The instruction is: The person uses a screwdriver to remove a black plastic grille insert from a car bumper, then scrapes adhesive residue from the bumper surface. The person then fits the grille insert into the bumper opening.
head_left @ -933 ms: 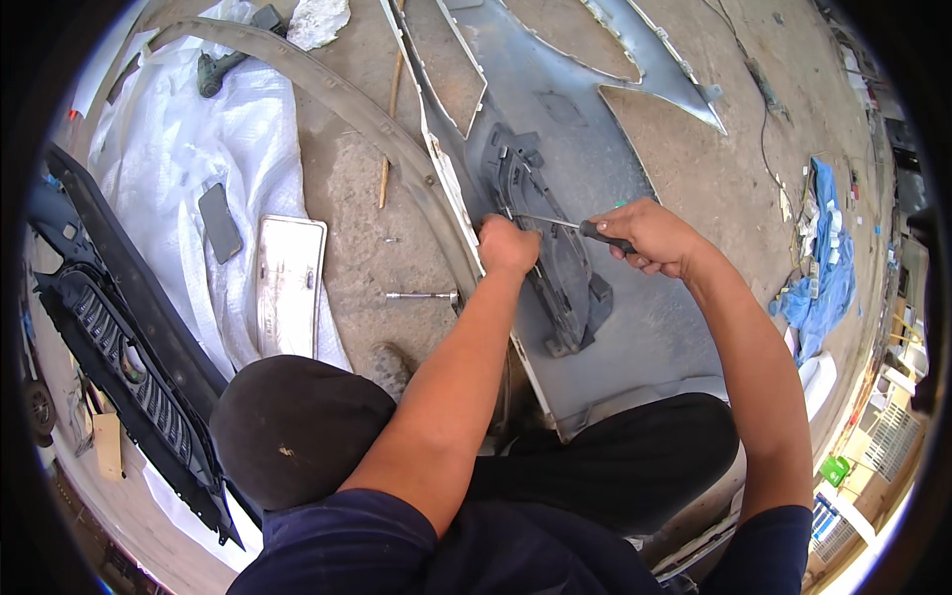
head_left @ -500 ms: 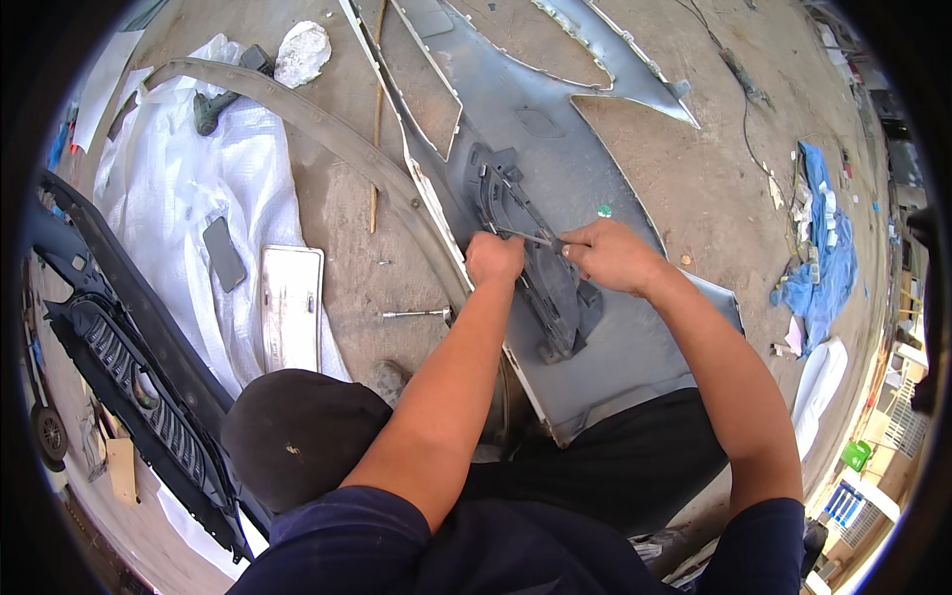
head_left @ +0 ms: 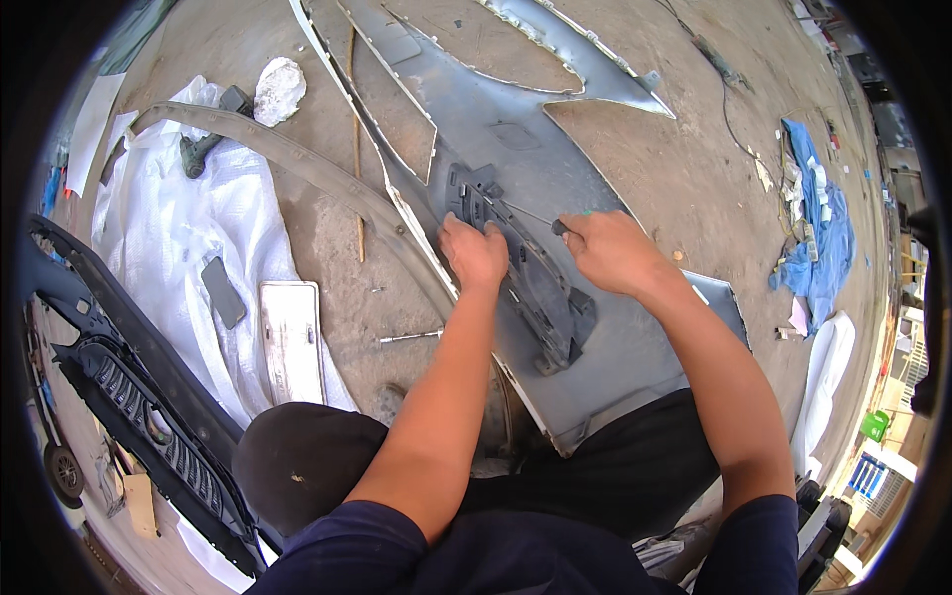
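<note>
A large grey car bumper cover [head_left: 595, 159] lies with its inner side up before me. Fixed on it is a long black plastic bracket [head_left: 531, 268] with slots and ribs. My right hand [head_left: 615, 253] grips the dark handle of a screwdriver [head_left: 531, 213]; its thin shaft slants left to the bracket's upper part, where the tip is too small to make out. At the bracket's left edge, my left hand [head_left: 474, 255] is closed on it, thumb and fingers bent around the upper end. Its fingertips are partly hidden.
To the left, white sheeting [head_left: 238, 198] bears a phone [head_left: 223, 293], a cordless drill [head_left: 203, 149] and a licence plate frame [head_left: 291, 342]. A curved grey strip [head_left: 297, 159], a socket wrench [head_left: 412, 337] and a black grille [head_left: 149, 416] lie nearby. Blue cloth [head_left: 823, 228] lies right.
The screwdriver has shifted toward the bracket's upper end and slants more. My left hand has moved up along the bracket's left edge, its fingers less tightly curled. The whole view has shifted slightly.
</note>
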The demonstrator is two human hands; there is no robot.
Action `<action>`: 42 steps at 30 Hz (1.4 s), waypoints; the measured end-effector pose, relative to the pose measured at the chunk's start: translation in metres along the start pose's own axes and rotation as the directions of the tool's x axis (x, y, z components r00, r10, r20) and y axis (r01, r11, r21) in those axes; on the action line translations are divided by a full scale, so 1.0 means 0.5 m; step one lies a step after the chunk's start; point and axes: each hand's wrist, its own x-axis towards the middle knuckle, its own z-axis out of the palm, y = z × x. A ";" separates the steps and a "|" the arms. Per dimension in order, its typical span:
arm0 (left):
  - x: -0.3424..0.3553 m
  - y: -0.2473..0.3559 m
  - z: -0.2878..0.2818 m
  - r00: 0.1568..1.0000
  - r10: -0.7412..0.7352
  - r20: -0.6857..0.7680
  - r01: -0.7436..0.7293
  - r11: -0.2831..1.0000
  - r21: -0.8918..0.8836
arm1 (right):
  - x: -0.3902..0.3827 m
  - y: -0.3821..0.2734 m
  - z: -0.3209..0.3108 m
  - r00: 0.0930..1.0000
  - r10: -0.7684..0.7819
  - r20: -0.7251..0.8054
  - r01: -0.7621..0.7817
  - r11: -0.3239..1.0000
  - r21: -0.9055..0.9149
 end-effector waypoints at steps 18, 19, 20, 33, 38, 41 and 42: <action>0.330 0.063 -0.011 0.897 -0.047 0.441 -0.154 0.900 0.408 | 0.038 -0.050 0.079 0.998 -0.055 0.020 0.057 0.985 -0.164; 0.332 0.064 -0.011 0.901 -0.047 0.431 -0.157 0.892 0.425 | 0.035 -0.063 0.090 0.997 -0.078 0.000 0.076 0.980 -0.185; 0.332 0.063 -0.011 0.903 -0.047 0.428 -0.162 0.883 0.440 | 0.034 -0.078 0.103 0.996 -0.087 -0.003 0.085 0.977 -0.195; 0.346 0.051 0.009 0.832 0.114 0.543 -0.438 0.735 0.517 | 0.033 -0.167 0.149 1.000 -0.012 -0.004 0.011 0.982 -0.188; 0.312 0.072 0.030 0.878 0.105 0.467 -0.390 0.721 0.572 | 0.029 -0.160 0.158 0.994 0.083 -0.064 -0.085 0.996 -0.021; 0.328 0.070 0.037 0.850 0.148 0.506 -0.468 0.654 0.595 | 0.013 -0.171 0.182 0.988 0.121 -0.097 -0.123 0.992 -0.016; 0.335 0.069 0.033 0.804 0.185 0.565 -0.555 0.575 0.601 | 0.014 -0.170 0.182 0.991 0.100 -0.094 -0.103 0.994 -0.034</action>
